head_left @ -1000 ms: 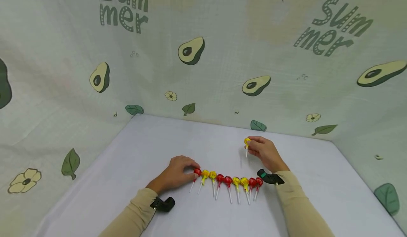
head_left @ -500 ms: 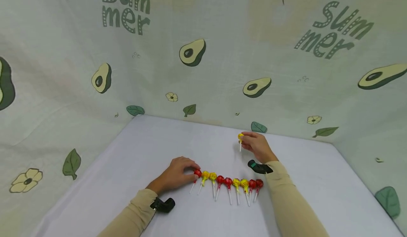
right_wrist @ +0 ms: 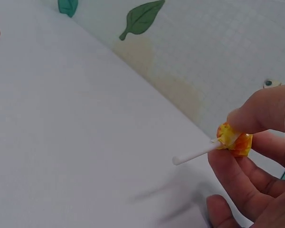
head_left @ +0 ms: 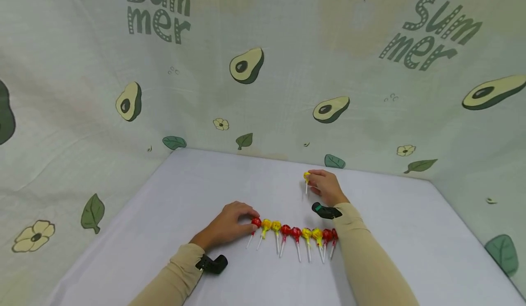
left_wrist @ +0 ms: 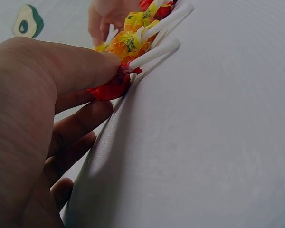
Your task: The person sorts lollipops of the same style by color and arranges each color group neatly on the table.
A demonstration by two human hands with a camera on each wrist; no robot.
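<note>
My right hand [head_left: 325,186] pinches a yellow lollipop [right_wrist: 235,140] by its wrapped head, between thumb and fingers, with the white stick pointing down toward the table. It is behind the row, near the table's back. At the row's left end, my left hand [head_left: 230,224] pinches the head of a red lollipop [left_wrist: 111,88], thumb on the near side and fingers on the far side. From there a row of red and yellow lollipops [head_left: 297,234] lies to the right, heads away from me and sticks toward me. The right sleeve partly covers the last red one.
A white-covered table [head_left: 230,178] bears everything. Behind it hangs a pale cloth [head_left: 283,87] printed with avocados, leaves and lettering. Each wrist wears a black device, one on the left [head_left: 211,264] and one on the right [head_left: 326,210].
My right hand has moved left and a little farther back with the yellow lollipop, its sleeve now overlapping the row's right end. The left hand stays on the red lollipop.
</note>
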